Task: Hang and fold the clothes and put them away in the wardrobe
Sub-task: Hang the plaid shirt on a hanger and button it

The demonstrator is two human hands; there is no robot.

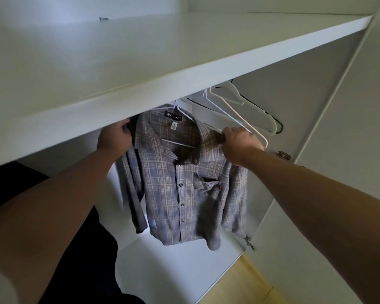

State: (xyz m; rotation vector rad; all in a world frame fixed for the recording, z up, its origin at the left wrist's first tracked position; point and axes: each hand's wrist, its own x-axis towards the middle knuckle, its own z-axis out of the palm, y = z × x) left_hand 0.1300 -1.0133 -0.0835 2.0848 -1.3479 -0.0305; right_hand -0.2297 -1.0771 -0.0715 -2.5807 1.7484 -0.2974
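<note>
The plaid shirt [184, 189] is hanging on a white hanger [178, 143] mid-frame, under the wardrobe shelf [140, 62]. The right hand [241, 142] is clenching a bunch of its shoulder cloth, while the left hand [113, 137], at middle left, is curling at the other shoulder, though blur is hiding what it is gripping. An uneven tug is likely risking the shirt sliding off, or catching the empty hangers [253, 113] crowding in at upper right.

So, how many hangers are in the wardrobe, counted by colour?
White hangers: at least 4, overlapping; 1 carries the plaid shirt.
Black hangers: 1.
Total: at least 5.
</note>
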